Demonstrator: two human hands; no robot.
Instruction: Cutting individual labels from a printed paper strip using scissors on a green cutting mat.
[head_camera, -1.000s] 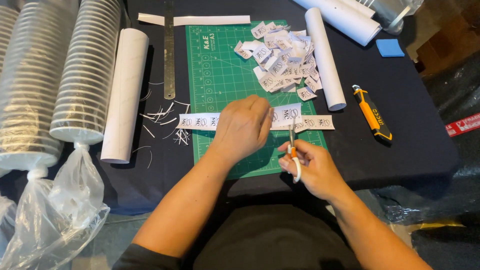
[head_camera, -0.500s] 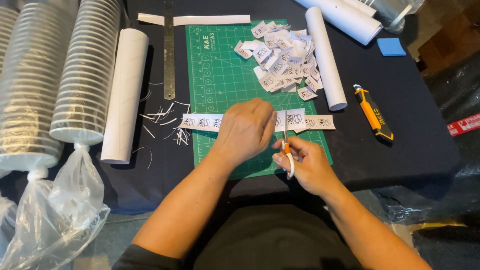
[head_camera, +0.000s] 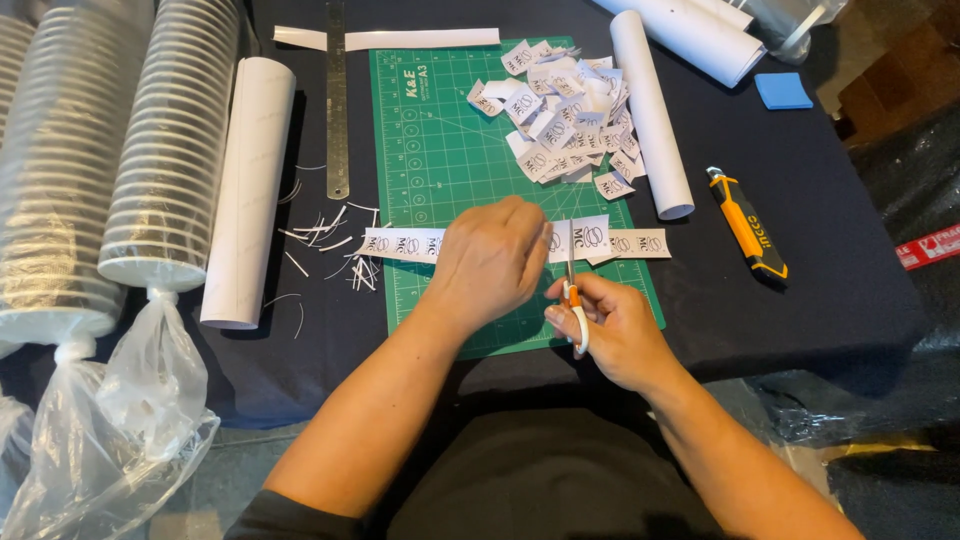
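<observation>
Fingers of the left hand (head_camera: 487, 262) are pressed together, pinching the long white printed paper strip (head_camera: 400, 243) lying across the green cutting mat (head_camera: 440, 150). The right hand (head_camera: 612, 330) is curled through small orange-handled scissors (head_camera: 572, 290), blades at the strip. Looks thin, light and floppy, so holding close beside the cut seems smartest.
</observation>
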